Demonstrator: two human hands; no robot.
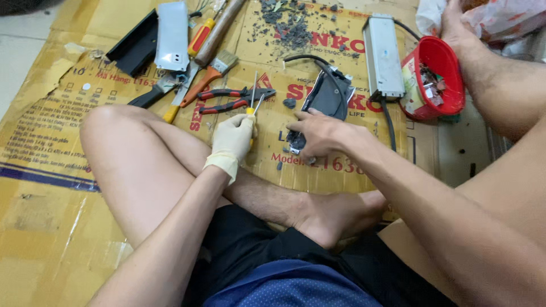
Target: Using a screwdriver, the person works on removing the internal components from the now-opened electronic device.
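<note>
My left hand [232, 138], in a pale rubber glove, is closed around the yellow handle of a screwdriver [252, 103] whose thin shaft points away from me. My bare right hand [317, 132] presses down on a dark grey flat device [329, 95] with a black cable, lying on the cardboard [51, 136]. The fingers rest on its near end, where small dark fragments lie. Both hands are just beyond my crossed legs.
Red-handled pliers [230, 99] lie beside the screwdriver tip. Farther off are a brush [210, 71], a hammer handle [219, 31], a silver plate [172, 37], a black casing [135, 45], a grey metal box [383, 57], a red tub [435, 79] and scattered dark debris [293, 25].
</note>
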